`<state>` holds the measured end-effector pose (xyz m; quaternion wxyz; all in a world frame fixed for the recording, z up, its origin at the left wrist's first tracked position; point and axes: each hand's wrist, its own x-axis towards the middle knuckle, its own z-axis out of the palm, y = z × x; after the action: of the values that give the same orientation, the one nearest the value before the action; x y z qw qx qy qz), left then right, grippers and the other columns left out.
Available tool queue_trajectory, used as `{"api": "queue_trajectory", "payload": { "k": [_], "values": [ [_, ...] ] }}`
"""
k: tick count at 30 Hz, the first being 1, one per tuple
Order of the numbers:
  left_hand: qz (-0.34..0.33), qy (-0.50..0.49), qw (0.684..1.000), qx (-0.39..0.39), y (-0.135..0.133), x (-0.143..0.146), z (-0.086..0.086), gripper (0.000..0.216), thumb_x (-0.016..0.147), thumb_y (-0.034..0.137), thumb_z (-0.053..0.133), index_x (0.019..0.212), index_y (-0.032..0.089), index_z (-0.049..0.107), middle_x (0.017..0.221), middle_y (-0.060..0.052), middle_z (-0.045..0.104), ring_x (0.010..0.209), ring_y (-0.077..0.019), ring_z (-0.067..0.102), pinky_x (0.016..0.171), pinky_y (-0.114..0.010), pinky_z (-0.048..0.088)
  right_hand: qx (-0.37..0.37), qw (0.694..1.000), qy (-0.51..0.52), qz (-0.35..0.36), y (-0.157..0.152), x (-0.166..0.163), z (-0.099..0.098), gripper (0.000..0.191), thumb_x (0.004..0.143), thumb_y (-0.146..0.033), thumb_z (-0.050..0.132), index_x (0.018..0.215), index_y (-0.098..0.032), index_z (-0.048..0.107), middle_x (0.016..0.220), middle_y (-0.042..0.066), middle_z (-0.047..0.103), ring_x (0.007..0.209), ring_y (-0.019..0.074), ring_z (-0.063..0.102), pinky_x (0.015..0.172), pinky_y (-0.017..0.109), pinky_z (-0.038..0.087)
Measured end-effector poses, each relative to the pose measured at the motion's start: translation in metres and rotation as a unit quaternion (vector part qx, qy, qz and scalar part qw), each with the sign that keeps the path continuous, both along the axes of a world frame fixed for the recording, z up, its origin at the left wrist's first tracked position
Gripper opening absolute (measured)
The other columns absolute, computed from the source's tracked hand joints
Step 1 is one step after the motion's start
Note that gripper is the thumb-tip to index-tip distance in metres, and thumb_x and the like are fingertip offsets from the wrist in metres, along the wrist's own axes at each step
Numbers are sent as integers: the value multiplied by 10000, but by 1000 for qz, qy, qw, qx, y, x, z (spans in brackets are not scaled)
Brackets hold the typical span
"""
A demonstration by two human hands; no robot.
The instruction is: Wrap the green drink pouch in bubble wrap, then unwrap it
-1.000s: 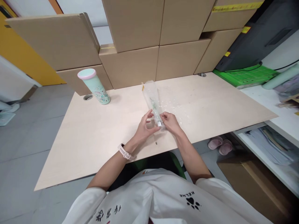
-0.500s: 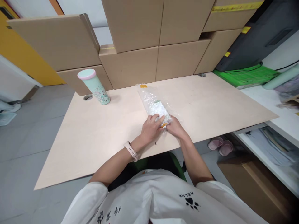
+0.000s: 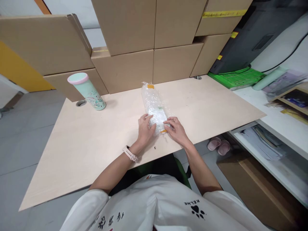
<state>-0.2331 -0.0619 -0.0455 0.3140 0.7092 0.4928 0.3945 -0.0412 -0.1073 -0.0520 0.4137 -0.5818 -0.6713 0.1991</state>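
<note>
A clear bubble-wrap package (image 3: 154, 100) lies lengthwise on the table, with a pale, flat block-like item (image 3: 158, 116) inside its near part. What that item is cannot be made out through the wrap. Orange tape marks both the far and the near end. My left hand (image 3: 145, 130), wearing a pale pink watch band, grips the package's left edge with thumb and fingers. On the opposite side, my right hand (image 3: 177, 131) pinches the right edge near the lower tape.
A mint tumbler (image 3: 90, 93) with a pink rim stands at the table's left. Cardboard boxes (image 3: 127, 69) line the back edge. To the right are a green crate-like base (image 3: 237, 78) and a white shelf (image 3: 255, 96). A small black mark (image 3: 155, 148) sits near the front edge.
My left hand has come off the package's top to its left edge. My right hand has moved from the near corner onto the right side. The package lies straighter, and the view has shifted right.
</note>
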Motion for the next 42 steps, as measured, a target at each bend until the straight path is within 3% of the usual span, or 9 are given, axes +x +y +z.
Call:
{"api": "queue_trajectory", "payload": {
  "k": [3, 8, 14, 17, 21, 27, 34, 38, 42],
  "values": [
    [65, -121, 984, -110, 11, -5, -5, 753, 755, 269, 774, 1437, 200, 462, 1305, -161, 556, 1180, -306, 573, 997, -492, 472, -20, 999, 26, 5, -5, -5, 0, 254, 918, -384, 590, 1073, -233, 723, 1212, 100, 548, 1024, 218, 627, 817, 356, 538],
    [16, -260, 938, -231, 18, -7, 0, 918, 572, 171, 892, 1384, 212, 465, 1098, -79, 675, 1044, -273, 654, 924, -450, 532, -50, 992, 92, 64, -13, -4, 4, 265, 916, -412, 592, 1057, -231, 725, 1195, 85, 596, 1011, 197, 641, 874, 347, 531],
    [-54, -359, 871, -330, 16, -17, 17, 681, 539, 106, 873, 1163, 146, 604, 1042, -89, 726, 889, -226, 705, 843, -405, 572, -24, 978, -70, -197, -12, 23, 3, 305, 925, -265, 454, 1049, -184, 721, 1050, 138, 674, 973, 282, 594, 885, 456, 481],
    [-110, -386, 841, -361, 18, -24, 22, 594, 572, 156, 875, 1119, 119, 643, 971, -98, 748, 840, -224, 719, 821, -385, 571, -43, 979, -123, -156, -10, 25, 2, 230, 877, -236, 505, 895, -189, 729, 982, 146, 658, 982, 310, 574, 887, 480, 466],
    [-177, -402, 821, -365, 18, -26, 26, 573, 624, 229, 867, 1146, 126, 656, 1024, -119, 752, 862, -238, 724, 761, -345, 566, -86, 991, 92, -46, -5, 11, 3, 211, 851, -398, 626, 797, -211, 709, 892, 101, 683, 940, 301, 635, 862, 454, 515],
    [-159, -389, 860, -288, 8, -11, 18, 769, 541, 192, 913, 1230, 174, 572, 1198, -102, 691, 1037, -250, 675, 889, -365, 545, -139, 907, 393, 54, 1, -16, 16, 542, 913, -644, 528, 1334, -306, 564, 1201, 56, 718, 1050, 231, 698, 904, 410, 582],
    [-137, -272, 933, -192, -3, 0, 13, 689, 734, 322, 823, 1333, 191, 507, 1264, -132, 631, 1122, -273, 632, 947, -423, 527, -181, 848, 498, 19, 12, -28, 14, 612, 688, -578, 827, 1148, -227, 626, 1118, 78, 749, 945, 256, 730, 830, 382, 608],
    [-83, -122, 989, 17, 8, -18, 30, 594, 934, 267, 559, 1505, 286, 396, 1477, -132, 505, 1391, -319, 460, 1117, -529, 406, -171, 857, 485, 15, 3, -22, 13, 569, 672, -539, 851, 1096, -215, 653, 1049, 62, 762, 888, 238, 728, 798, 363, 599],
    [-97, 96, 966, 219, 17, -30, 41, 646, 874, 111, 555, 1467, 354, 481, 1648, -59, 306, 1571, -368, 40, 1218, -675, 54, -247, 849, 461, 80, -16, -12, 22, 522, 720, -484, 839, 1130, -205, 678, 1028, 57, 766, 837, 213, 725, 736, 324, 585]
  ]
}}
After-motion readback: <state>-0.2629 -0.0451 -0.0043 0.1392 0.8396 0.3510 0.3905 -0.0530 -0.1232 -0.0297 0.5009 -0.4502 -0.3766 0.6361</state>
